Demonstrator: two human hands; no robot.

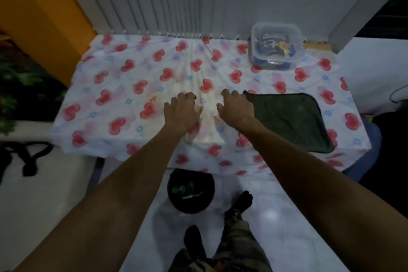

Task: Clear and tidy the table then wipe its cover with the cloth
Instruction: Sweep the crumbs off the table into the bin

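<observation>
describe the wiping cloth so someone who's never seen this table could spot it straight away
Start at the table cover, white with red hearts. On its near right part, just beside the right hand, a cloth lies flat. It is the only dark green thing there; the clear plastic box stands at the far edge.
</observation>
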